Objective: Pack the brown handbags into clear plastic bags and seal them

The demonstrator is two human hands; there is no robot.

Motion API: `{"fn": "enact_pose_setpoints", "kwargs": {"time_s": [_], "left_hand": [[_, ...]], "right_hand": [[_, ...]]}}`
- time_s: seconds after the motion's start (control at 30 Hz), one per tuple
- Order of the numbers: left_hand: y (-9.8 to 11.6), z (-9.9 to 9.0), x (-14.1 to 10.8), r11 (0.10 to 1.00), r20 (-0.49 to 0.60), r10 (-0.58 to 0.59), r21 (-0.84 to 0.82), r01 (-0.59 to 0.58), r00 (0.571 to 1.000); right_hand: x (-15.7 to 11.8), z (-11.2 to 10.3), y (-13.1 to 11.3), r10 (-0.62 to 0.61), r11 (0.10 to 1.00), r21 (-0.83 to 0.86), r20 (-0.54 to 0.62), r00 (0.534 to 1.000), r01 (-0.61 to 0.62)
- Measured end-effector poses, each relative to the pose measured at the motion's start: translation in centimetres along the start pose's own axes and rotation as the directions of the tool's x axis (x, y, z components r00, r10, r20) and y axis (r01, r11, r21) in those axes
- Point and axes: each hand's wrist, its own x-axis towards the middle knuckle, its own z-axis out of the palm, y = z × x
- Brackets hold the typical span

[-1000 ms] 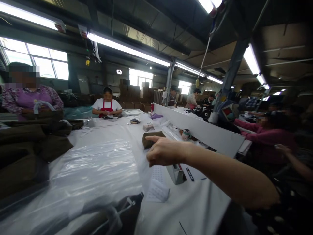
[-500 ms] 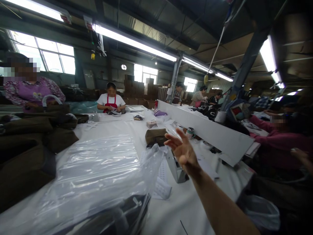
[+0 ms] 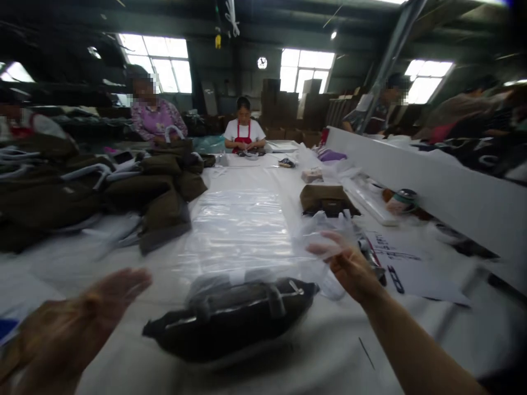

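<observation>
A dark bag [image 3: 230, 321] in clear plastic lies on the white table in front of me, its zip and short straps showing on top. My left hand [image 3: 90, 312], blurred, is to the left of the bag with its fingers stretched out and nothing in it. To the right and above the bag, my right hand [image 3: 348, 260] has its fingers apart over the crumpled clear plastic. Flat clear plastic bags [image 3: 242, 219] lie in a stack just beyond the dark bag.
Brown bags [image 3: 140, 192] with pale handles are heaped at the left. A brown pouch [image 3: 325, 198], a printed sheet [image 3: 415, 269] and a cup [image 3: 401, 202] lie right, beside a white partition [image 3: 432, 170]. People work farther back.
The view has swung left and down. My left hand has come into view, and the plastic-wrapped dark bag now shows whole. My right hand is lower, at the crumpled plastic.
</observation>
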Motion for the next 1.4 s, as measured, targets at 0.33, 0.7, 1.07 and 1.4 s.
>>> {"fn": "enact_pose_setpoints", "kwargs": {"time_s": [0.33,0.7,1.07,1.4], "left_hand": [[9.3,-2.8,6.5,0.849,-0.097,-0.102,-0.527,0.036,0.990],[-6.0,2.9,-3.3,0.901,0.324,-0.302,-0.210,0.380,0.897],[-11.1,4.7,-10.4,0.972,0.597,-0.233,0.178,0.156,0.768],[-9.5,4.0,-12.2,0.949,0.550,-0.040,0.283,-0.141,0.835]], "right_hand": [[11.8,2.9,-6.2,0.096,0.986,0.144,-0.083,0.992,-0.083],[-0.5,-6.4,9.8,0.359,0.909,-0.317,0.266,0.894,-0.271],[-6.8,-8.7,10.3,0.654,0.724,-0.596,0.436,0.618,-0.346],[-16.7,8.0,13.3,0.558,0.571,-0.760,0.636,0.533,0.310]]}}
